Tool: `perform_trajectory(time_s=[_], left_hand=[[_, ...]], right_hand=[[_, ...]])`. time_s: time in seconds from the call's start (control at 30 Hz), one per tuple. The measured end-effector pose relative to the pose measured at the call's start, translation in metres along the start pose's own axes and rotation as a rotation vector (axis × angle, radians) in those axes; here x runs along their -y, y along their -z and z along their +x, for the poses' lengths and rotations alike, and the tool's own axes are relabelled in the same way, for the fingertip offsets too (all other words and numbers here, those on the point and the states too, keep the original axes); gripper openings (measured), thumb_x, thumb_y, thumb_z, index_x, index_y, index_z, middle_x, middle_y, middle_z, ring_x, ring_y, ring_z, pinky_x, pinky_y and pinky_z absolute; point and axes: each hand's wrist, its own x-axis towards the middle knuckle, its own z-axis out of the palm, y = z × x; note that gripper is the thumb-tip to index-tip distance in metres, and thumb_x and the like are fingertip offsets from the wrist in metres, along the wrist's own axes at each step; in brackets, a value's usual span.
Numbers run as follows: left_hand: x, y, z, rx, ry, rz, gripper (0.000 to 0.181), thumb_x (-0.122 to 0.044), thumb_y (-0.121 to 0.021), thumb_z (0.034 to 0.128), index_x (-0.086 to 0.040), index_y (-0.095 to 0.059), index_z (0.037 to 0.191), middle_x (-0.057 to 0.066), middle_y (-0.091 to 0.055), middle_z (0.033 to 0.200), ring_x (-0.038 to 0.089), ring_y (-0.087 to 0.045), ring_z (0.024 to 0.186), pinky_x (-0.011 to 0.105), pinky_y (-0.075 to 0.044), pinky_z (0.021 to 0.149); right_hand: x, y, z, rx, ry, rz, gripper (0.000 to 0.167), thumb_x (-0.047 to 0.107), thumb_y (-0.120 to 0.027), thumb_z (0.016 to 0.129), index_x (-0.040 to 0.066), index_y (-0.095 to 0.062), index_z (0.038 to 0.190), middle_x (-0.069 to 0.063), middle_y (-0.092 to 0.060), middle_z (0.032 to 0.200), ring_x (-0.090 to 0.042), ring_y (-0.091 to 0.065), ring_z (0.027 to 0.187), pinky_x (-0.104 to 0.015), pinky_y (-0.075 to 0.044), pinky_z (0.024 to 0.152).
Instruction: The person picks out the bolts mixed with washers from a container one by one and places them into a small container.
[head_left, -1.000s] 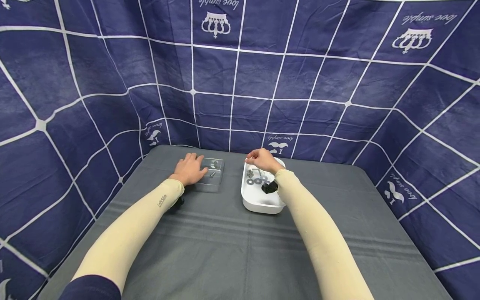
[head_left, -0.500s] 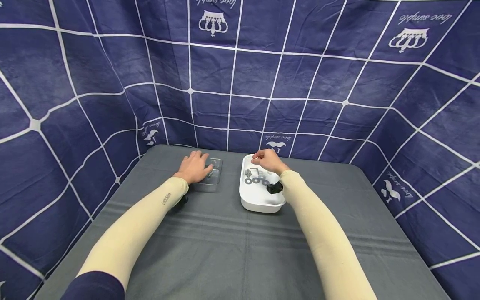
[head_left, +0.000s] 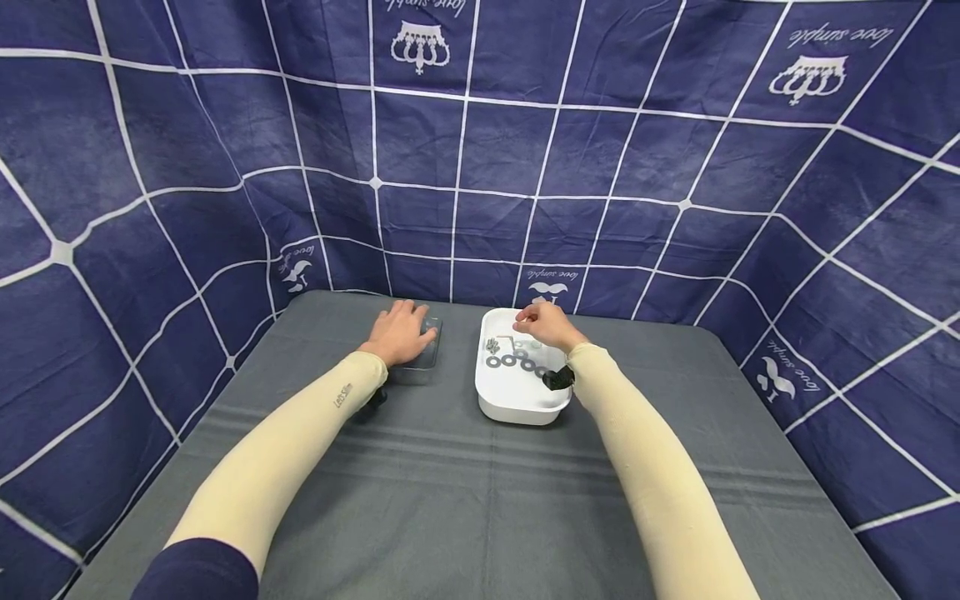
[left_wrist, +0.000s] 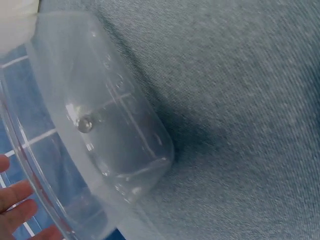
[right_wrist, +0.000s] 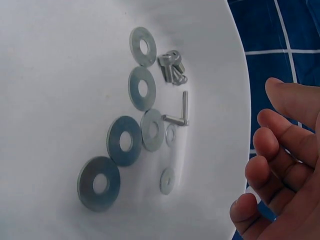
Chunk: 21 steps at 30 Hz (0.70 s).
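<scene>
In the head view my left hand (head_left: 401, 333) is over a clear plastic box (head_left: 415, 376), its fingers spread and covering much of it. The left wrist view shows the fingers beside the clear rim, and a small round metal piece (left_wrist: 84, 124) through the box wall. My right hand (head_left: 550, 323) hangs above the far end of a white tray (head_left: 517, 413), fingers loosely bent, nothing visible in them. Several large flat washers (right_wrist: 114, 142), smaller washers (right_wrist: 164, 186), a cluster of bolts (right_wrist: 171, 65) and an L-shaped hex key (right_wrist: 185, 107) lie in the tray.
Grey cloth (head_left: 420, 500) covers the table, with a gap between box and tray. A blue curtain with white lines (head_left: 495, 225) stands behind and along both sides. Black wrist straps (head_left: 558, 379) show under the cream sleeves.
My left hand has moved right across the clear box, covering the bolt seen in it earlier. My right hand has shifted slightly right above the tray. The head view has turned a little.
</scene>
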Motion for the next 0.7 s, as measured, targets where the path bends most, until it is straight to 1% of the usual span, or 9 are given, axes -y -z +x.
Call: perform_trajectory(time_s=[0.23, 0.37, 0.5, 0.7], left_hand=[[-0.012, -0.003, 0.008, 0.005, -0.007, 0.006, 0.064, -0.048, -0.048, 0.1013, -0.009, -0.043, 0.152, 0.018, -0.047, 0.145, 0.035, -0.039, 0.139, 0.06, -0.035, 0.11], [-0.02, -0.004, 0.012, 0.002, -0.021, 0.0, 0.063, -0.047, -0.049, 0.1012, -0.01, -0.044, 0.152, 0.017, -0.048, 0.145, 0.034, -0.04, 0.138, 0.058, -0.036, 0.11], [-0.028, -0.005, 0.015, -0.002, -0.042, -0.01, 0.063, -0.048, -0.05, 0.1011, -0.01, -0.044, 0.152, 0.017, -0.048, 0.144, 0.034, -0.04, 0.138, 0.057, -0.036, 0.111], [-0.041, -0.006, 0.017, 0.014, -0.067, -0.007, 0.064, -0.047, -0.048, 0.1019, -0.01, -0.043, 0.153, 0.018, -0.048, 0.144, 0.034, -0.04, 0.139, 0.056, -0.037, 0.112]], right_hand=[[-0.007, 0.005, -0.008, 0.0, -0.023, 0.008, 0.028, 0.022, -0.069, 0.094, 0.001, -0.073, 0.112, -0.009, -0.065, 0.094, -0.02, -0.056, 0.087, -0.029, -0.044, 0.076], [-0.008, 0.006, -0.012, -0.007, -0.042, 0.0, 0.027, 0.021, -0.068, 0.095, 0.001, -0.073, 0.112, -0.009, -0.066, 0.094, -0.02, -0.056, 0.086, -0.028, -0.044, 0.075], [-0.009, 0.007, -0.013, -0.014, -0.037, -0.012, 0.027, 0.02, -0.067, 0.095, 0.0, -0.072, 0.113, -0.009, -0.065, 0.092, -0.019, -0.055, 0.085, -0.028, -0.044, 0.074], [-0.012, 0.006, -0.014, -0.013, -0.035, -0.003, 0.027, 0.02, -0.068, 0.094, 0.0, -0.072, 0.113, -0.008, -0.065, 0.091, -0.019, -0.055, 0.084, -0.028, -0.044, 0.073]])
